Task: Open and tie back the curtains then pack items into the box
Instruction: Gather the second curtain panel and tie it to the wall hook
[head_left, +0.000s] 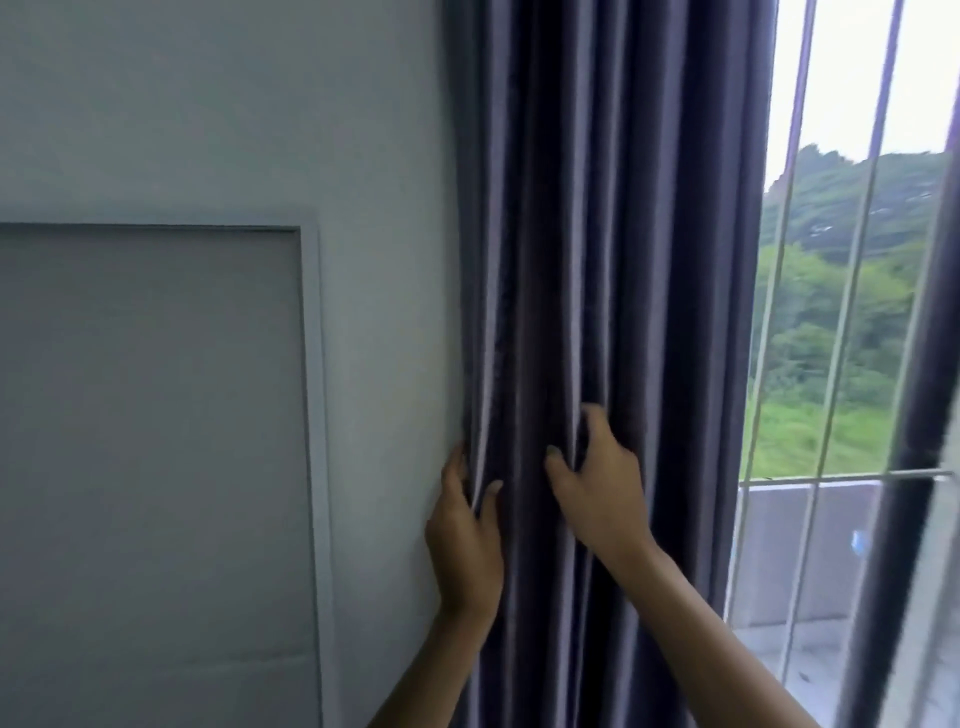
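A dark purple-grey curtain (613, 234) hangs in tight vertical folds, gathered against the left side of the window. My left hand (465, 540) pinches the curtain's left edge next to the wall, thumb on the front of the fabric. My right hand (597, 483) grips a fold near the curtain's middle, fingers dug into the cloth. Both forearms reach up from the bottom of the view. No tie-back and no box are in view.
A pale wall (260, 104) with a white-framed grey panel (156, 441) lies to the left. To the right, the window (841, 312) has white vertical bars, with trees and a concrete ledge outside. A dark strip of another curtain (930, 364) shows at the far right.
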